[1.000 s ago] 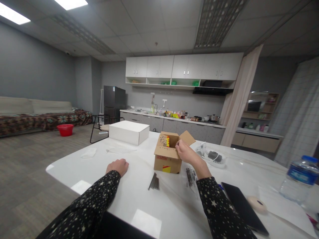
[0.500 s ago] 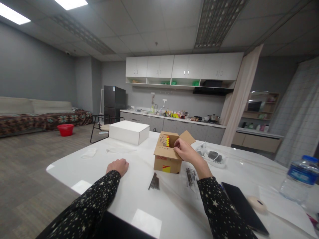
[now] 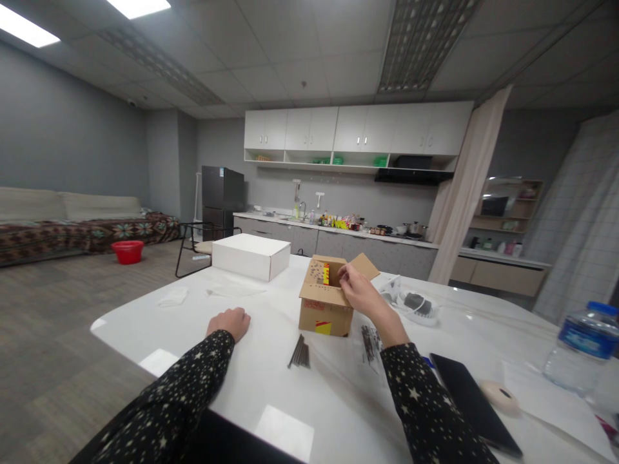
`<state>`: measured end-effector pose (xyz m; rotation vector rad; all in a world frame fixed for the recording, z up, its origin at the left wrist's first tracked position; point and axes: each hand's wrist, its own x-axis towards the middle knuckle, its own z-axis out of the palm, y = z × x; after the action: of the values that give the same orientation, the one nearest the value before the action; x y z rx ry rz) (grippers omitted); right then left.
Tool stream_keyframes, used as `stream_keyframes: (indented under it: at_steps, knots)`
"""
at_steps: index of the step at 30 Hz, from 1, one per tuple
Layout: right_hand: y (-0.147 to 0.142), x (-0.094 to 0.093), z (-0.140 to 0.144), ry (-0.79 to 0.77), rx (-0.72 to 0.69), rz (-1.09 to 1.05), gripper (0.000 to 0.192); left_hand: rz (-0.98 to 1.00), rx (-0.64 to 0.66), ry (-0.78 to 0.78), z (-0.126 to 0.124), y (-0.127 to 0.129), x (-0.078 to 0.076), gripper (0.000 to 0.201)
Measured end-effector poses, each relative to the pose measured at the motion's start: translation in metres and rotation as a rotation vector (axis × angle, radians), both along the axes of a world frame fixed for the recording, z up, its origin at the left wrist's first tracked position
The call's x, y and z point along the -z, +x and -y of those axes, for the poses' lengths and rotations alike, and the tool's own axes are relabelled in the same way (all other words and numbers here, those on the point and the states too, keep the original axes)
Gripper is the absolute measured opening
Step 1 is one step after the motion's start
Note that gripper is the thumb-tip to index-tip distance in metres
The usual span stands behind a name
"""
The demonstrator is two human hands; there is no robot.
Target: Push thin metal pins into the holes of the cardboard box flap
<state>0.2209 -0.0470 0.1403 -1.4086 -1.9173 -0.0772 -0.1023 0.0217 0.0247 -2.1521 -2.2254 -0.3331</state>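
An opened cardboard box (image 3: 325, 317) with yellow and red markings stands on the white table, flaps folded out. My right hand (image 3: 362, 291) is over its right side, fingers bent together and dipping into the opening; anything between the fingertips is hidden. My left hand (image 3: 229, 324) rests on the tabletop left of the box, fingers curled under and nothing visible in them. In front of the box lies a small bundle of long dark screws or nails (image 3: 300, 353). Beside my right wrist is a clear plastic bag (image 3: 370, 347) with similar dark metal pieces.
A white box (image 3: 249, 258) sits at the table's back left, with crumpled white plastic (image 3: 173, 296) nearby. Right of the cardboard box is a white basket (image 3: 423, 316) with a cable. Nearer are a black tablet or phone (image 3: 471, 399), a beige mouse (image 3: 499, 396) and a water bottle (image 3: 583, 348).
My right hand has shifted slightly, its fingers now a little farther right and lower at the box opening. The left hand has stayed in place.
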Motion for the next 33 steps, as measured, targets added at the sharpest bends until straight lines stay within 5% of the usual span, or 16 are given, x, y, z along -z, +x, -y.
stream_keyframes:
  at_steps: [11,33]
  knots:
    - [-0.0004,0.0013,-0.0047,0.140,-0.008,-0.090,0.015,0.002,-0.008,0.002,0.0005,0.0009,-0.0007,0.045]
    - [-0.0050,0.0049,-0.0085,0.175,-0.003,-0.246,0.012,-0.010,-0.002,0.007,-0.0025,-0.0010,0.0034,0.045]
